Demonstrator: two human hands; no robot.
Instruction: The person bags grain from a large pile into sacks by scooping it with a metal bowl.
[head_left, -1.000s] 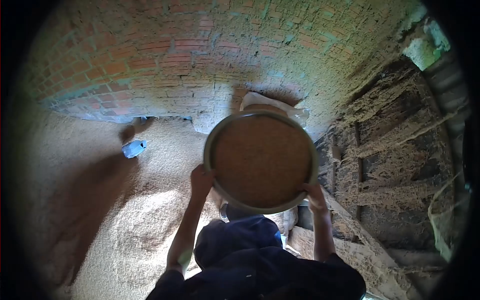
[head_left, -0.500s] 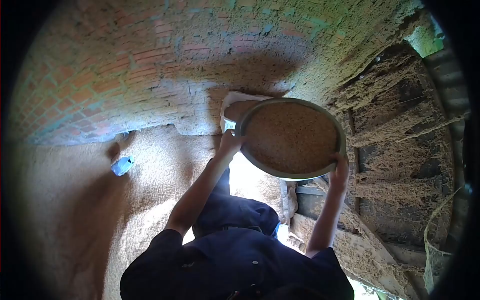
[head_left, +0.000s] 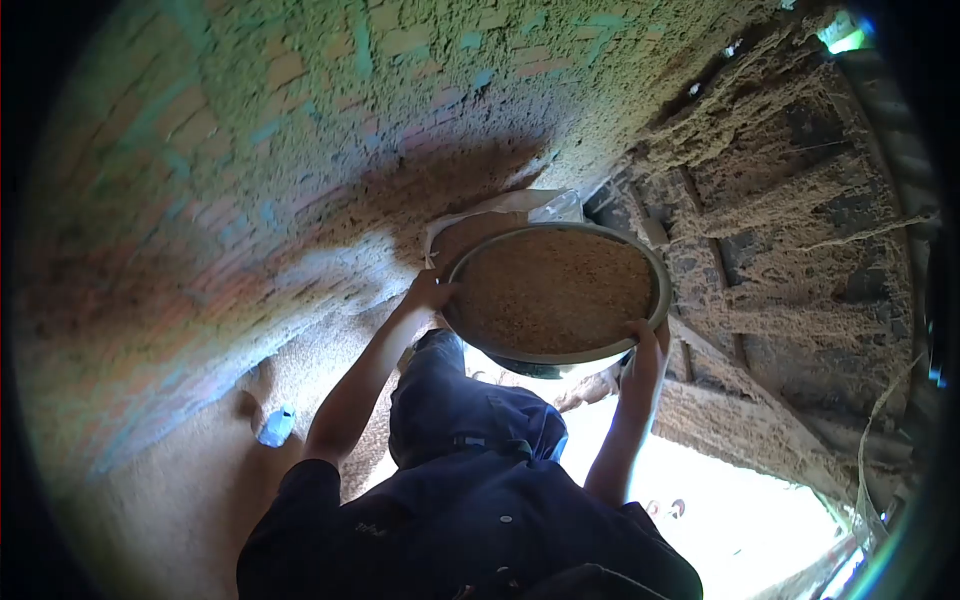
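From the head camera I look down past my dark shirt (head_left: 470,520) at my two raised arms. My left hand (head_left: 428,292) is clenched on the left edge of a round metal pan (head_left: 556,359), fingers curled over the rim. My right hand (head_left: 645,345) grips the opposite edge, lower and nearer to me. The pan hangs in the air between them, tilted a little, and is filled almost level with brown grain (head_left: 555,290). Just behind the pan, at its far edge, the open mouth of a white sack (head_left: 500,205) shows against the dusty brick wall (head_left: 250,180). To the right stands a wooden frame (head_left: 800,250) caked in husk. Down on the husk-covered floor (head_left: 170,500), well apart from the pan, lies a small blue-and-white object (head_left: 275,427).
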